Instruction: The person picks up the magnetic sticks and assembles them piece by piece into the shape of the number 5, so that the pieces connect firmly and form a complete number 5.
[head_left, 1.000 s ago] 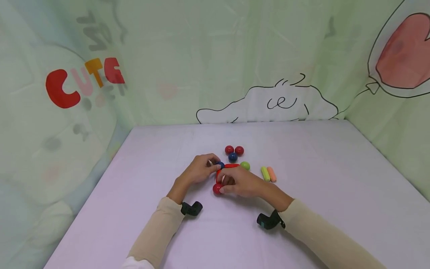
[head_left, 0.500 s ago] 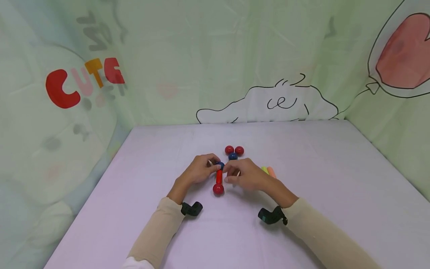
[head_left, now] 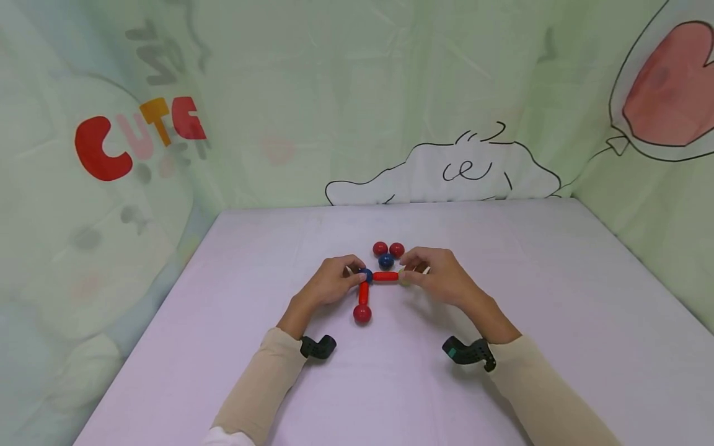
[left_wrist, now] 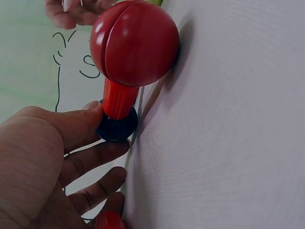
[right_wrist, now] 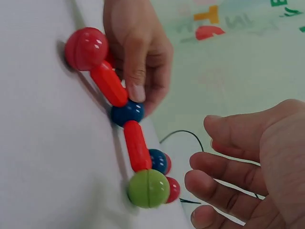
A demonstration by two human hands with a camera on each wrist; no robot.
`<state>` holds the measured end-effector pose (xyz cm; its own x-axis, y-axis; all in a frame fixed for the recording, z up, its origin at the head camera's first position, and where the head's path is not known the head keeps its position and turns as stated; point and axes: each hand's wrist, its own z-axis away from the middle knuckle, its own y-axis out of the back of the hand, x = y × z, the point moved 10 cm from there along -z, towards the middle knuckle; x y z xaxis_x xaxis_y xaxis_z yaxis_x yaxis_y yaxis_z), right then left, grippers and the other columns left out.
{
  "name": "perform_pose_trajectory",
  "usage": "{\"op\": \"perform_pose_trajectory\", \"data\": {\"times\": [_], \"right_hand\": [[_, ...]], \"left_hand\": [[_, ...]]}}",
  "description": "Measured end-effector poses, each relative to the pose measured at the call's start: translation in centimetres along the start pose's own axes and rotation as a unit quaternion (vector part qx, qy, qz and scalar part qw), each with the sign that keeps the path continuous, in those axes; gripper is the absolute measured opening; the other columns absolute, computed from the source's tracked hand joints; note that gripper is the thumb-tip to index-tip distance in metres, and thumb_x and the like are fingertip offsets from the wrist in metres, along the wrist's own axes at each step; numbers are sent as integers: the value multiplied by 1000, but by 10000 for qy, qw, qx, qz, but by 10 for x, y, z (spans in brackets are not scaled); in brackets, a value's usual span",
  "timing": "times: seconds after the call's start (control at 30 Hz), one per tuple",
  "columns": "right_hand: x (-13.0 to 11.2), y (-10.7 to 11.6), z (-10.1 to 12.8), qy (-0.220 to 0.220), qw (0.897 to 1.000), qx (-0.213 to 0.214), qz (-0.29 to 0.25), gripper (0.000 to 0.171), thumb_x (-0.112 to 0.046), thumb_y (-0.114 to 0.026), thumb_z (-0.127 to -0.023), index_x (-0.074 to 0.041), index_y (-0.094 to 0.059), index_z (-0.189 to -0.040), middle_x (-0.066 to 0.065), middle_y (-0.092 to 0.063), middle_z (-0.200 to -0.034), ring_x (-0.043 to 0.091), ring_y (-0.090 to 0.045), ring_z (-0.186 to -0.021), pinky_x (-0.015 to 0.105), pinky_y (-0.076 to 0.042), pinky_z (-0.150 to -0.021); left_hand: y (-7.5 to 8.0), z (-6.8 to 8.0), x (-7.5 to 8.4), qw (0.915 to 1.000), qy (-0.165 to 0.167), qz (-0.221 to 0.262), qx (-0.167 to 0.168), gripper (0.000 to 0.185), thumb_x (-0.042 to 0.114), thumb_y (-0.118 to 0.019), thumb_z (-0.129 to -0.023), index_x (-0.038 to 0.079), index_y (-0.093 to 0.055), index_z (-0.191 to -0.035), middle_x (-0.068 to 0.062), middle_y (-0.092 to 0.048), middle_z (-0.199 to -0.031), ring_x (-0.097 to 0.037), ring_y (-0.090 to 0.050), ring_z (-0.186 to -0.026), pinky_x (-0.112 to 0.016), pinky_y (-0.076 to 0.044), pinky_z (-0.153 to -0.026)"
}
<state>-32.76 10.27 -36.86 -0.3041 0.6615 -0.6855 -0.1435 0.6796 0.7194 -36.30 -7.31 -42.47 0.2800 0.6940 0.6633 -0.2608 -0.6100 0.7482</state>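
My left hand [head_left: 333,280] pinches a blue ball [right_wrist: 127,112] between thumb and fingers. A red rod [head_left: 364,293] runs from this ball toward me and ends in a larger red ball [head_left: 362,313]. A second red rod [head_left: 386,277] joins it on the right to a green ball [right_wrist: 148,189]. By the green ball, my right hand [head_left: 437,272] has its fingers parted, with a gap to the ball in the right wrist view. Another red piece [left_wrist: 110,220] shows below the left fingers in the left wrist view; how it connects is hidden.
Behind the joined pieces, two red balls [head_left: 388,249] and a blue ball [head_left: 386,261] sit close together on the white-covered table [head_left: 279,235]. A printed green curtain [head_left: 268,111] stands along the table's back edge.
My right hand has left the near red ball and shifted right to the green ball. It now hides the yellow-green and orange rods. The left hand has kept its hold.
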Motion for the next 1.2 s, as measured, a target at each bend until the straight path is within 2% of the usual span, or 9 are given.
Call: {"op": "perform_pose_trajectory", "data": {"times": [0.17, 0.5, 0.73, 0.93, 1.2], "right_hand": [[14, 14, 5, -386, 9991, 89, 151, 26, -24, -68, -87, -10, -65, -108, 2, -63, -92, 22, -56, -88, 34, -47, -72], [38, 32, 5, -739, 9953, -114, 617, 31, -24, -68, -86, -9, -62, -113, 6, -62, -101, 24, -54, -90, 33, -48, -69], [54, 25, 4, -1029, 9893, -622, 828, 36, -22, -69, -85, -5, -60, -116, 12, -60, -106, 26, -54, -92, 34, -49, -68], [63, 20, 4, -1067, 9877, -652, 941, 34, -18, -67, -85, -5, -61, -115, 15, -59, -112, 29, -53, -92, 37, -48, -72], [74, 18, 4, -1077, 9857, -856, 975, 33, -18, -68, -84, -6, -63, -114, 12, -60, -109, 25, -52, -85, 32, -46, -66]], "left_hand": [[0, 1, 1, 10000, -4, -45, 6, 21, 32, -62, -91, 25, -63, -111, 8, -59, -96, -15, -53, -87, -28, -47, -70], [2, 2, 0, 10000, -4, -28, 3, 22, 32, -62, -91, 24, -63, -112, 7, -59, -97, -15, -53, -88, -28, -47, -71], [0, 0, -3, 10000, 79, -7, -61, 22, 33, -62, -91, 26, -62, -112, 7, -59, -98, -15, -53, -89, -28, -47, -71], [-2, 0, -4, 9999, 105, -32, -69, 22, 33, -62, -91, 27, -62, -112, 8, -59, -98, -15, -53, -89, -28, -47, -70], [-1, 0, -2, 10000, 73, -14, -61, 22, 33, -62, -91, 27, -62, -112, 8, -58, -98, -15, -53, -88, -28, -47, -70]]}}
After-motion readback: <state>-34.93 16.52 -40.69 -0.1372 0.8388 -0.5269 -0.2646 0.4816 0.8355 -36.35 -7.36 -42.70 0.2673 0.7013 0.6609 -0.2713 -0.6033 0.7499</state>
